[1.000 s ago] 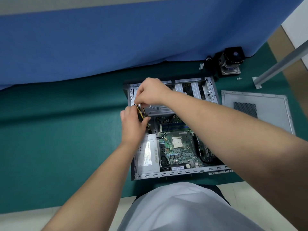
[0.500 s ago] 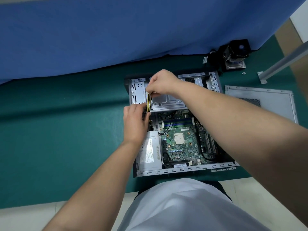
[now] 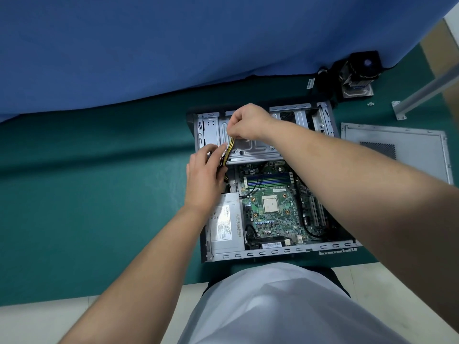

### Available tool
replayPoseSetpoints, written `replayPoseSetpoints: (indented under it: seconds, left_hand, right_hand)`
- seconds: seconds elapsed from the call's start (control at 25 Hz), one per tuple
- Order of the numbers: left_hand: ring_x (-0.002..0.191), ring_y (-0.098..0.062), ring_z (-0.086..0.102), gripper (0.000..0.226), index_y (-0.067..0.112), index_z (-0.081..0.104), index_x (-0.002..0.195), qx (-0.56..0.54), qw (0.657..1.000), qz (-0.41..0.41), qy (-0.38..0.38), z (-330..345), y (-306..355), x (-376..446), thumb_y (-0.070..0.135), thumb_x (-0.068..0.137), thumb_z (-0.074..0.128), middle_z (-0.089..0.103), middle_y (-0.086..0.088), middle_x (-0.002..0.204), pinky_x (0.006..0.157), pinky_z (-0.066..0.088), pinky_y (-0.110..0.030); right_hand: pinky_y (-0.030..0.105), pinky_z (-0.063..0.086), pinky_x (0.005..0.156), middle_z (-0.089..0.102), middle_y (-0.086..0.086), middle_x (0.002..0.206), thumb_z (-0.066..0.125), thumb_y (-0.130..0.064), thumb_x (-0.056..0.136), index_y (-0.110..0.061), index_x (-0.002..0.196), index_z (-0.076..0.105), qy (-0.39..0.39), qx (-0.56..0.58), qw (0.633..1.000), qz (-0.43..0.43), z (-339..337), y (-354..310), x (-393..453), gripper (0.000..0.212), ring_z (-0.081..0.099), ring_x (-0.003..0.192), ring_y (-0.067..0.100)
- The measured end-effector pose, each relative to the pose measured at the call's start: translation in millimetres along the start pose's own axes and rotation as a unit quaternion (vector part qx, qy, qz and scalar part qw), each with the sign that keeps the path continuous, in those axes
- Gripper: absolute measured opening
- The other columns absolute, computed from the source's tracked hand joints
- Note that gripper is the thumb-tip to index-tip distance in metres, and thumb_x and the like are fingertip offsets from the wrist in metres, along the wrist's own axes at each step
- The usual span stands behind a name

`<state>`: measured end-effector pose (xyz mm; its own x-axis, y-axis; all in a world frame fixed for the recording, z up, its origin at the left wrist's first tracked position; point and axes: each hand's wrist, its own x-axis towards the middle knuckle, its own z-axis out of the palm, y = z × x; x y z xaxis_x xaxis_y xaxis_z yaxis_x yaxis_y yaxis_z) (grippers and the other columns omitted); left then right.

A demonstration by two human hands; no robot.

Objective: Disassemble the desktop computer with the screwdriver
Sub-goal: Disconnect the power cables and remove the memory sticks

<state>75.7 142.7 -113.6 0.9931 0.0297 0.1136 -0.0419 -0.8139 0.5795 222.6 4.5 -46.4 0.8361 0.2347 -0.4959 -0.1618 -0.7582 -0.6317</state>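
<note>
Desktop computer (image 3: 268, 184), centre of frame, lying on its side on the green surface (image 3: 99, 194) with the open side up. Grey metal chassis; green motherboard (image 3: 273, 207) with square processor exposed at centre; silver power supply (image 3: 224, 224) with white label at lower left; grey drive cage (image 3: 250, 150) across the upper part. Long axis running from lower to upper frame, tilted slightly, rear edge nearest the viewer.

Left hand (image 3: 205, 180), fingers curled around the yellow-and-black cable bundle (image 3: 228, 155) at the cage's left edge. Right hand (image 3: 248, 121), above it, fingertips pinching the upper end of the same bundle.

Detached side panel (image 3: 397, 150) flat at right; black cooler (image 3: 357, 73) at upper right, near the blue cloth (image 3: 173, 45).
</note>
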Motion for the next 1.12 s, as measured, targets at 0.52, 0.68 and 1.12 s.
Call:
replayPoseSetpoints:
  seconds: [0.52,0.68,1.12]
  left_hand:
    - [0.137,-0.029,0.04,0.075,0.014,0.037,0.158,0.18,0.947,0.187,-0.191,-21.7,-14.8,44.4,0.015,0.092,0.074,0.047,0.0,0.158,0.114,0.04,-0.036]
    - [0.148,-0.026,0.032,0.071,0.017,0.034,0.159,0.224,0.932,0.203,-0.199,-17.0,-16.3,50.3,0.02,0.097,0.068,0.035,0.003,0.165,0.123,0.027,-0.032]
    - [0.157,-0.018,0.02,0.072,0.024,0.03,0.161,0.238,0.935,0.137,-0.226,-12.4,-6.6,47.7,0.02,0.099,0.067,0.026,0.007,0.168,0.118,0.036,-0.044]
  right_hand:
    - [0.03,0.046,0.097,0.064,-0.001,0.122,0.064,-0.028,0.096,-0.021,0.118,0.073,0.028,-0.16,0.975,-0.153,-11.3,46.3,-18.5,0.025,0.057,0.108,0.014]
    - [0.039,0.042,0.108,0.06,0.003,0.133,0.059,-0.023,0.099,-0.016,0.126,0.068,0.083,-0.198,0.963,-0.161,-29.5,86.2,-47.2,0.03,0.051,0.126,0.024]
    - [0.038,0.054,0.093,0.061,-0.002,0.123,0.056,-0.032,0.101,-0.022,0.119,0.067,-0.015,-0.229,0.967,-0.107,16.5,148.0,-120.9,0.024,0.059,0.102,0.014]
